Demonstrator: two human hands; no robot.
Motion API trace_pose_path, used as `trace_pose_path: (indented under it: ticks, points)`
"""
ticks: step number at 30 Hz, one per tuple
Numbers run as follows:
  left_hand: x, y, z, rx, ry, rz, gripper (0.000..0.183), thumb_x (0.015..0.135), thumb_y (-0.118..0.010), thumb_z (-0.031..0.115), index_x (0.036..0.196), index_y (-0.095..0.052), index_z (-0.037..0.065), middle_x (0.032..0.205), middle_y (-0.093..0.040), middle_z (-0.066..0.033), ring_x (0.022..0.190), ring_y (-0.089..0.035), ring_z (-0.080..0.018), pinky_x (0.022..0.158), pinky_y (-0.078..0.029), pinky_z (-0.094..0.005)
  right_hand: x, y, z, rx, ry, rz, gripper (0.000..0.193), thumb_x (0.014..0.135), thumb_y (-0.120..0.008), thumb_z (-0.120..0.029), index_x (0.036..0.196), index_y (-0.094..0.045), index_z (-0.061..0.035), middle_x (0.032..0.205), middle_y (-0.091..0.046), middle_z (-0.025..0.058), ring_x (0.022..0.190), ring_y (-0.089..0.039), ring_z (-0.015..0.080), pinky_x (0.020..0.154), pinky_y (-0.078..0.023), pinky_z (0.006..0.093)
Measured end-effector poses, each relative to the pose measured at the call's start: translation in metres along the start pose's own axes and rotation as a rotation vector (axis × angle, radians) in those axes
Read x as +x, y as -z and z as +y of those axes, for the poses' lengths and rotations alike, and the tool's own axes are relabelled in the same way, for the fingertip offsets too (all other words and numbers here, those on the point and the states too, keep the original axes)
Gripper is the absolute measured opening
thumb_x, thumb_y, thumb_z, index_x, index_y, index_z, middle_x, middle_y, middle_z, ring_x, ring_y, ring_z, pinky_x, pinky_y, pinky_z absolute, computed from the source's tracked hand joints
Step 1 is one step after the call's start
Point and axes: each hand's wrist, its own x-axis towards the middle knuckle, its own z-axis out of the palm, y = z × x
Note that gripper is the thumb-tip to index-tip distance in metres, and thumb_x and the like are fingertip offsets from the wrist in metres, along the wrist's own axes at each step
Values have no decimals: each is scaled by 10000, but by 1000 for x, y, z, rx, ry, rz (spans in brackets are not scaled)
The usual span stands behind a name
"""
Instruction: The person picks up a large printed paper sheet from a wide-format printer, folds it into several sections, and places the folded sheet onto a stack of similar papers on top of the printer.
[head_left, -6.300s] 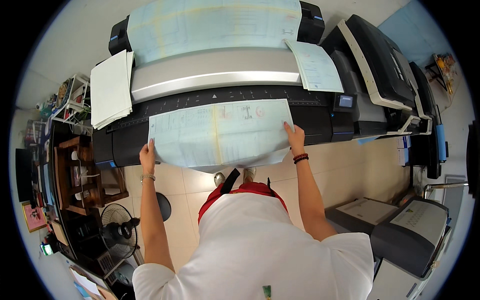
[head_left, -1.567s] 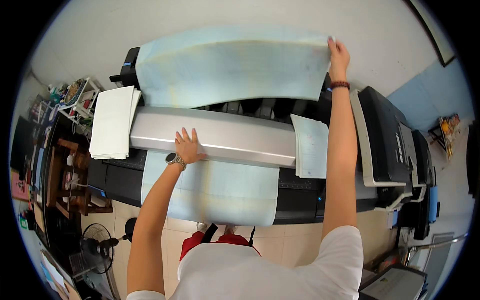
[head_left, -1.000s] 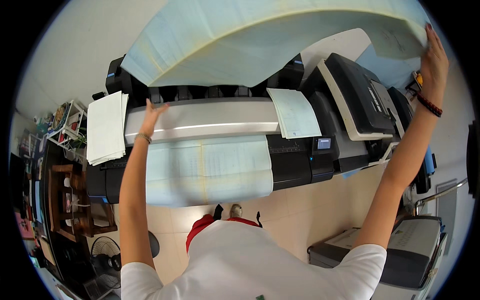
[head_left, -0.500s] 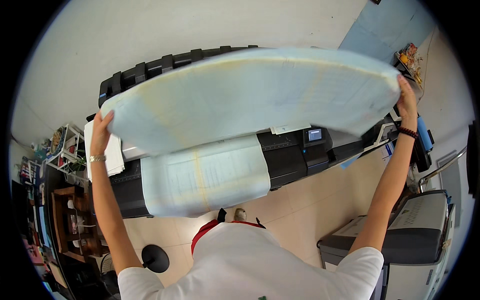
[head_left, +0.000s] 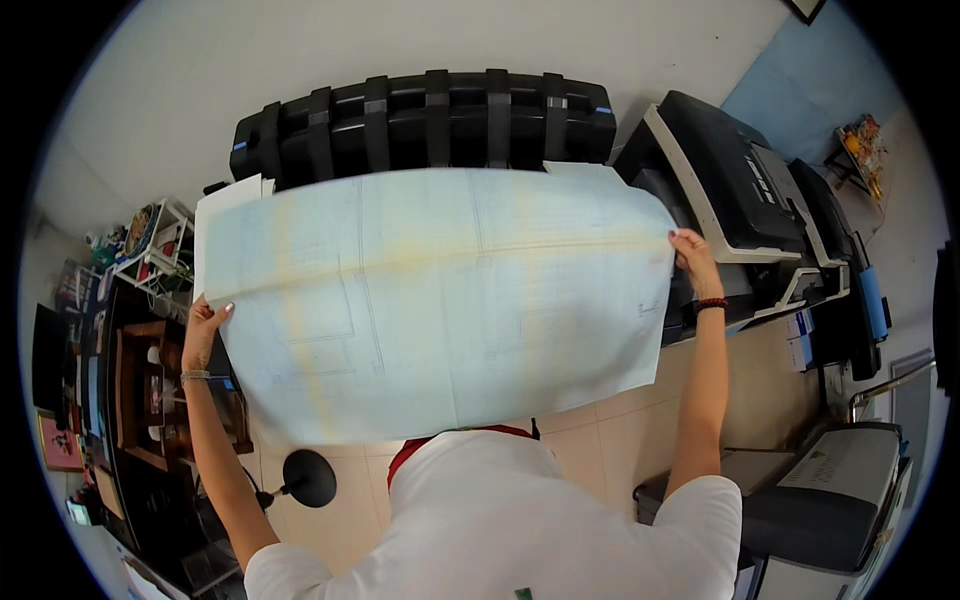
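A large pale blue drawing sheet (head_left: 430,310) with faint lines and yellowed fold marks is stretched between my two hands, in front of my body. My left hand (head_left: 205,335) pinches its left edge, thumb on top. At the opposite edge, my right hand (head_left: 694,262) grips the sheet between thumb and fingers. The sheet hides most of the wide black machine behind and under it. A stack of white papers (head_left: 222,208) shows past its far left corner.
Along the wall lies a long black ribbed unit (head_left: 435,125). A black and white office machine (head_left: 715,180) stands at the back right, and a large grey machine (head_left: 825,510) at the lower right. A dark round base (head_left: 309,478) rests on the tiled floor at left.
Both hands have come lower and nearer my body, my right hand also inward to the left. The raised, blurred sheet now hangs flatter and covers the second sheet on the machine.
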Motion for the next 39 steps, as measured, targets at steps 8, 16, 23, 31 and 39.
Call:
trace_pose_path:
  ticks: [8,16,23,31,39]
  points:
    - [-24,6,-33,-101,228,45,317,887,-659,60,1202,-622,47,1111,-668,-17,955,-602,-102,869,-464,-267,5,-34,32,89,-297,-283,230,827,-738,-45,1025,-622,-39,728,-622,-5,563,-513,53,499,-407,179]
    - [-19,15,-89,-193,152,59,369,872,-666,49,1232,-582,43,1146,-652,-30,1027,-600,-145,947,-436,-301,6,-20,68,65,-121,-265,93,860,-669,5,908,-622,-59,760,-626,-5,579,-513,57,530,-426,186]
    - [-23,95,-227,-579,78,646,538,977,-518,411,1317,-488,-4,1187,-592,-87,1114,-539,-218,981,-420,-344,10,-52,141,681,-316,-13,337,975,-483,-325,1120,-627,-57,964,-673,61,833,-651,199,740,-557,340]
    - [-31,46,-203,-133,595,284,625,984,-464,487,1374,-438,-1,1226,-588,-105,1151,-534,-242,992,-419,-364,6,-78,136,301,-377,-273,578,1005,-423,-477,1454,-385,-115,1275,-573,129,1088,-570,199,945,-447,341]
    - [-63,-13,-137,-256,425,94,616,981,-535,369,1451,-357,12,1256,-582,-83,1098,-585,-187,924,-474,-337,-74,-49,152,119,-387,74,717,961,-330,-641,1416,-439,-98,1372,-505,119,1224,-498,247,1053,-364,439]
